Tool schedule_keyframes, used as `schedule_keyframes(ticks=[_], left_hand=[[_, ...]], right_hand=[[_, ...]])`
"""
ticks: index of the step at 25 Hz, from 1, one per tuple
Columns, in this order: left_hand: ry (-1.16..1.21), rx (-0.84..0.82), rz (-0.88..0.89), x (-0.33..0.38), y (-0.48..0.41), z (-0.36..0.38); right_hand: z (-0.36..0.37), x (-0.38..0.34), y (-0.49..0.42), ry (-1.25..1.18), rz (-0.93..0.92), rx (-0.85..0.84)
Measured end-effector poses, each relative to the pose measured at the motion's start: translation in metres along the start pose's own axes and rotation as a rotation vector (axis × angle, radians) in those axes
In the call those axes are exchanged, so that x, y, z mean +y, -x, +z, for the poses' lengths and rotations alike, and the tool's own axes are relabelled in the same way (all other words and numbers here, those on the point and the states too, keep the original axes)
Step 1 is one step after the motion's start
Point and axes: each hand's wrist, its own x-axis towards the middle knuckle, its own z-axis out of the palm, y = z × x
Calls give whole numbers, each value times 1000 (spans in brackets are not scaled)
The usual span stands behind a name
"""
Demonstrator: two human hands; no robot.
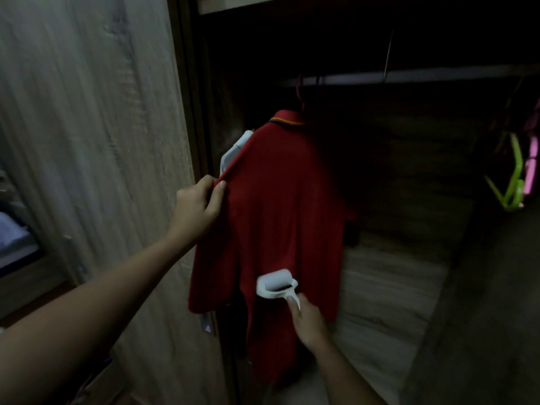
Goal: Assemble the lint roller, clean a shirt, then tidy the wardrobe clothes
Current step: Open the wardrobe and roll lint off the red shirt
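Dim wardrobe (pixel 409 171) surrounds you; your left hand (pixel 197 207) pinches the red shirt (pixel 280 206) at its shoulder edge, holding it taut on the rail; your right hand (pixel 308 321) is wrapped around the lint roller (pixel 276 283) handle, roller pressed low on the back; cleaning is in hand; next, roll another strip alongside.

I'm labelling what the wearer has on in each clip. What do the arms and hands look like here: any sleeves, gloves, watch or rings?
Both forearms are bare as far as the frame shows; no sleeve or cuff comes into view. The left hand and the right hand wear no gloves. No watch, bracelet or ring is visible on either, though the light is dim and the picture slightly blurred, so small jewellery could be missed.
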Motion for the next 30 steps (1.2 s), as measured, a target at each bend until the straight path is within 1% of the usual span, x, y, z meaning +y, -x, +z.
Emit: schedule_keyframes(ticks=[3,6,8,9,11,13,16,18,19,21,23,27,30], left_hand=[[36,-28,3,-2,0,-1],[47,-8,-6,-6,-1,-2],[36,2,-14,-10,-1,-4],[38,6,-17,-12,0,-4],[35,14,-22,-15,1,-6],[43,16,-25,-15,2,-5],[85,13,-38,-14,4,0],[99,4,-21,-13,6,3],[99,0,-11,-12,7,5],[94,-7,-8,-11,8,5],[100,-2,-7,-11,7,3],[150,-7,20,-8,2,-7],[145,3,-4,-8,0,-9]], right_hand=[[-39,-56,-27,-113,-106,147],[-93,-125,-59,-193,-226,302],[-115,-151,-72,-254,-282,376],[-118,-154,-76,-277,-297,388],[-109,-139,-74,-272,-269,341],[-77,-103,-67,-231,-149,246],[-18,-44,-41,-213,101,83],[5,-26,-26,-252,178,25],[7,-25,-25,-268,187,25],[-8,-39,-38,-339,162,97],[-37,-61,-66,-386,95,191],[-102,-96,-127,-439,-16,316],[-112,-96,-141,-461,-30,363]])
